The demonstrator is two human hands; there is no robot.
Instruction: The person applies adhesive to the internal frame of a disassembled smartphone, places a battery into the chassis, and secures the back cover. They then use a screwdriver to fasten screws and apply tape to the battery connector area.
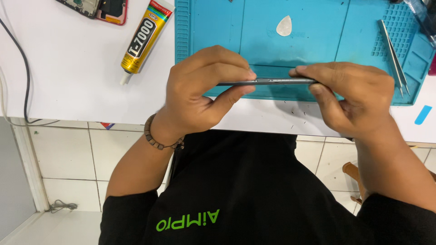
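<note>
A thin grey phone (272,81) is held edge-on toward me, level, just above the front edge of a blue work mat (299,41). My left hand (204,90) pinches its left end between thumb and fingers; a beaded bracelet circles that wrist. My right hand (354,97) pinches the right end the same way. Both hands squeeze the phone's two faces together. Most of the phone's faces are hidden by my fingers.
A yellow glue tube (143,38) lies on the white table left of the mat. A white pick (284,26) and metal tweezers (394,56) rest on the mat. A dismantled phone frame (97,7) sits at top left, a black cable (25,68) along the left edge.
</note>
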